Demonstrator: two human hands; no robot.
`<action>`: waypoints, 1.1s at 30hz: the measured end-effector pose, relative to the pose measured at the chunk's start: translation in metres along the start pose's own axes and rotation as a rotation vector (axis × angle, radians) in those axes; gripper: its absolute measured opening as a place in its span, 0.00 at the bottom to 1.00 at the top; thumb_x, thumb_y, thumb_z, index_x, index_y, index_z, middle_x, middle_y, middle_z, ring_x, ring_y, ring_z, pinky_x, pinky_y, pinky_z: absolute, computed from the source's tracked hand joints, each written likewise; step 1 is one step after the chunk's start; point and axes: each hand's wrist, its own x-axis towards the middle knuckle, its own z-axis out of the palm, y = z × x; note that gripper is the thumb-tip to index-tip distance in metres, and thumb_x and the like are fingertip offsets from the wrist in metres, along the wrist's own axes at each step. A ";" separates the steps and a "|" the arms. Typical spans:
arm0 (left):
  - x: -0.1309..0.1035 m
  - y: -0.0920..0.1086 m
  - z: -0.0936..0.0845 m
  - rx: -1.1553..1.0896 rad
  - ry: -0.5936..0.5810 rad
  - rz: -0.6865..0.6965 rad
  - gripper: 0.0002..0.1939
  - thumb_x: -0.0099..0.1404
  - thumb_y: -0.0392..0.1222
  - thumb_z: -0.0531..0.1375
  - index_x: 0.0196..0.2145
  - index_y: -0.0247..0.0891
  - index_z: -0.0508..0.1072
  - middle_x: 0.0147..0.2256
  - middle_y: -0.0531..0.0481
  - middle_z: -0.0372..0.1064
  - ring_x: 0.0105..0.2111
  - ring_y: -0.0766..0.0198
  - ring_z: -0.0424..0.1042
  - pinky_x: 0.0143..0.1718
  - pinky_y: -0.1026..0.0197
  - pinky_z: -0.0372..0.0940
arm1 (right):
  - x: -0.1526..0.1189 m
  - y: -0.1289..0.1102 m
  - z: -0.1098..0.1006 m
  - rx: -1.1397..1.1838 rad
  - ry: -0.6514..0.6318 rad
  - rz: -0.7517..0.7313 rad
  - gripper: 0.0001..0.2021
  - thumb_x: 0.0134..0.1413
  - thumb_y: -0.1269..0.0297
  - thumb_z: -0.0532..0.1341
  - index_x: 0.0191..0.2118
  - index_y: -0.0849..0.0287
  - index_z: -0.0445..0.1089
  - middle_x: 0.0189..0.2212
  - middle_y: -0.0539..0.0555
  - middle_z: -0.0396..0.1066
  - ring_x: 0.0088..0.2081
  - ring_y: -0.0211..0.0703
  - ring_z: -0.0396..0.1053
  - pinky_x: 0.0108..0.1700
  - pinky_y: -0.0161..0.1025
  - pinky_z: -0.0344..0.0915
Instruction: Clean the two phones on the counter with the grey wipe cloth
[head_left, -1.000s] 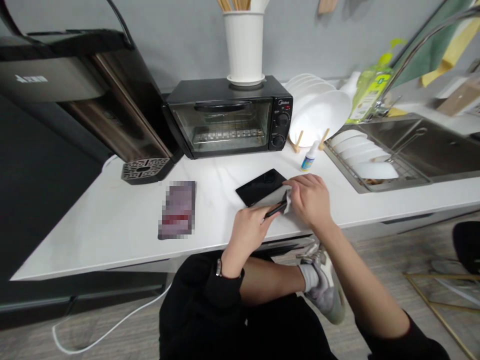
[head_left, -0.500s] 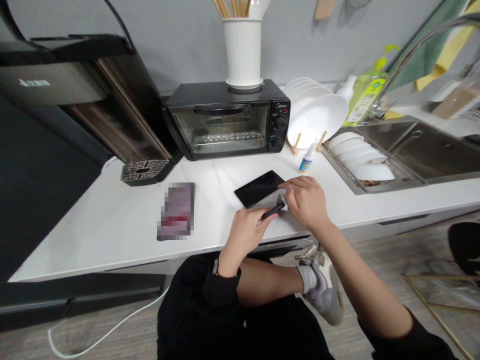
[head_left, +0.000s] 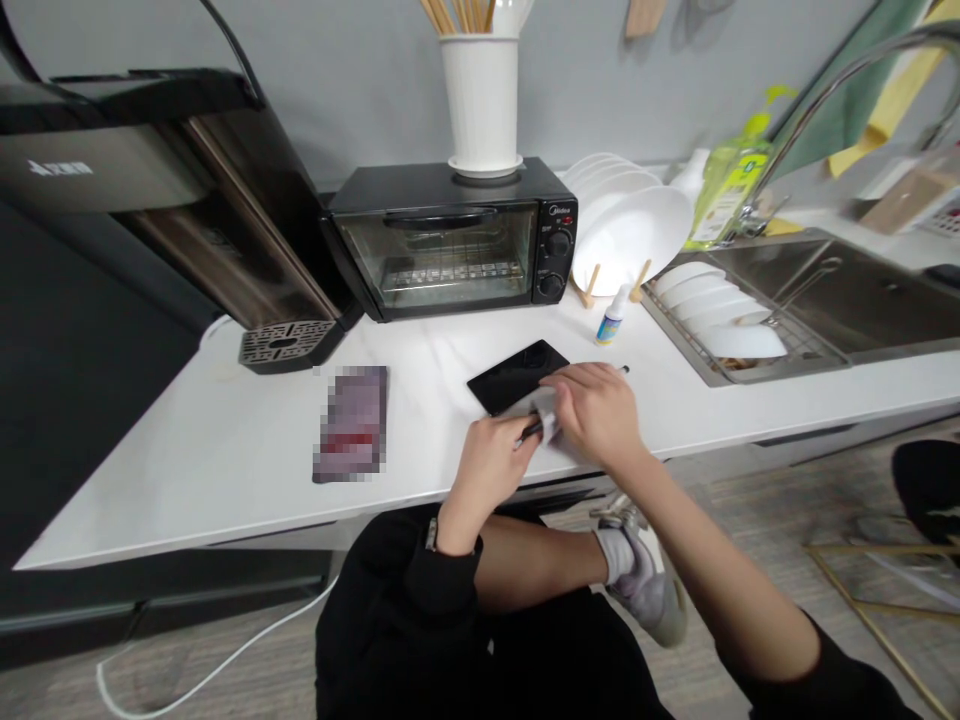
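My left hand (head_left: 491, 460) is closed around one end of a slim black pen-like stick (head_left: 531, 431), near the counter's front edge. Pressed around that stick is a pale grey cloth (head_left: 548, 414), held in my closed right hand (head_left: 596, 412). A dark tip, apparently the stick's far end, shows beyond the right hand's knuckles. Just behind both hands a flat black slab with a glossy face (head_left: 519, 376) lies on the counter, like a phone or small tablet. A small spray bottle (head_left: 610, 318) with a blue and yellow label stands behind my right hand.
On the white counter (head_left: 247, 440) a blurred-out purplish flat item (head_left: 351, 425) lies to the left. A toaster oven (head_left: 454, 245) stands at the back, a drinks dispenser (head_left: 247, 200) left of it. White plates (head_left: 634, 235) and a sink (head_left: 870, 300) are to the right.
My right hand has slid left and slightly down along the stick with the cloth, closer to my left hand. The stick's far tip now shows past it. My left hand stays put.
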 end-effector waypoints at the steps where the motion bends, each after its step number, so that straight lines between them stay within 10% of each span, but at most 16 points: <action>1: 0.001 0.003 0.000 -0.021 0.000 0.013 0.10 0.72 0.38 0.61 0.37 0.38 0.83 0.33 0.46 0.82 0.28 0.60 0.76 0.32 0.61 0.63 | 0.001 0.015 -0.003 -0.022 0.022 0.071 0.22 0.72 0.67 0.47 0.42 0.59 0.81 0.39 0.57 0.82 0.41 0.52 0.74 0.47 0.50 0.65; 4: 0.002 0.005 -0.001 -0.041 0.002 0.032 0.10 0.74 0.43 0.61 0.45 0.41 0.83 0.36 0.48 0.84 0.29 0.62 0.77 0.33 0.62 0.63 | 0.002 0.025 -0.004 -0.048 0.085 0.176 0.23 0.72 0.67 0.47 0.40 0.58 0.81 0.40 0.57 0.82 0.45 0.53 0.75 0.55 0.52 0.64; 7: 0.001 0.000 -0.001 0.059 0.006 0.009 0.09 0.69 0.33 0.61 0.34 0.36 0.82 0.29 0.47 0.81 0.26 0.61 0.74 0.30 0.61 0.61 | 0.000 -0.019 0.004 0.011 0.066 0.054 0.19 0.72 0.69 0.49 0.42 0.56 0.80 0.41 0.54 0.82 0.53 0.52 0.74 0.68 0.55 0.53; 11: 0.000 -0.008 -0.001 0.130 -0.004 0.001 0.12 0.59 0.24 0.59 0.23 0.35 0.76 0.24 0.44 0.77 0.25 0.58 0.73 0.28 0.60 0.59 | -0.001 -0.066 0.010 0.058 -0.024 -0.138 0.17 0.71 0.66 0.51 0.42 0.59 0.79 0.39 0.56 0.81 0.44 0.50 0.74 0.59 0.49 0.61; 19: 0.001 0.006 -0.002 -0.056 -0.004 0.065 0.11 0.74 0.41 0.61 0.48 0.43 0.82 0.40 0.49 0.84 0.32 0.61 0.79 0.37 0.62 0.67 | 0.001 0.029 -0.007 -0.065 0.011 0.143 0.22 0.72 0.67 0.48 0.37 0.59 0.80 0.35 0.56 0.82 0.40 0.51 0.77 0.50 0.49 0.65; 24: -0.002 -0.003 -0.001 0.071 -0.004 0.045 0.09 0.67 0.31 0.61 0.32 0.36 0.82 0.31 0.45 0.82 0.29 0.57 0.78 0.31 0.61 0.64 | -0.006 -0.028 0.005 0.041 0.033 0.032 0.18 0.71 0.69 0.51 0.42 0.56 0.80 0.40 0.54 0.83 0.55 0.52 0.75 0.73 0.59 0.46; 27: -0.004 -0.010 -0.001 0.163 -0.004 0.023 0.11 0.58 0.25 0.60 0.23 0.35 0.77 0.25 0.43 0.78 0.25 0.56 0.75 0.28 0.60 0.60 | -0.005 -0.061 0.009 0.087 -0.012 -0.091 0.16 0.71 0.66 0.53 0.43 0.58 0.79 0.42 0.56 0.83 0.53 0.50 0.75 0.72 0.54 0.52; 33: -0.002 0.002 -0.002 0.016 -0.007 0.060 0.10 0.72 0.39 0.61 0.36 0.38 0.83 0.30 0.49 0.81 0.25 0.62 0.74 0.31 0.62 0.62 | 0.007 0.005 -0.006 0.022 -0.025 0.122 0.21 0.73 0.67 0.48 0.42 0.58 0.80 0.42 0.55 0.83 0.49 0.51 0.79 0.69 0.58 0.57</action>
